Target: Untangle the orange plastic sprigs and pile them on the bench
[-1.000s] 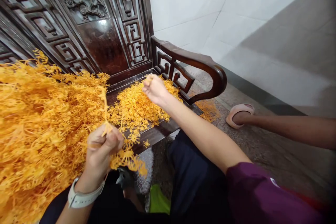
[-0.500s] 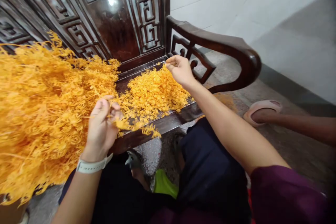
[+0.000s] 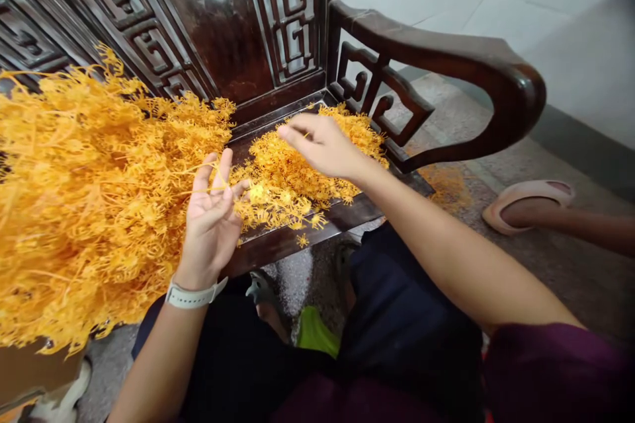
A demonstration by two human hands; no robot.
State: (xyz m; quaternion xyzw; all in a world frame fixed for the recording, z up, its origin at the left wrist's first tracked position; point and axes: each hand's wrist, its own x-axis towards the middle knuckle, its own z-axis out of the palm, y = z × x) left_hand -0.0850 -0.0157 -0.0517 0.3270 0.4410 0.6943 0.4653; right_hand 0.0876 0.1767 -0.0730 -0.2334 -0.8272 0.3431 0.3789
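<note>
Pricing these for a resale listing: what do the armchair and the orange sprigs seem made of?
The armchair looks like dark hardwood, glossy lacquered: light glints off its back panel, and its fretwork is crisply carved. The orange sprigs look like moulded plastic, perhaps dyed plant material: their colour is evenly saturated, though the look leaves it open.

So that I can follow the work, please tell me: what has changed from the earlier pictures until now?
The left hand opened from its pinch and now lies palm up, fingers spread. The right hand moved left, over the small orange pile. The large orange mass stayed beside it.
</note>
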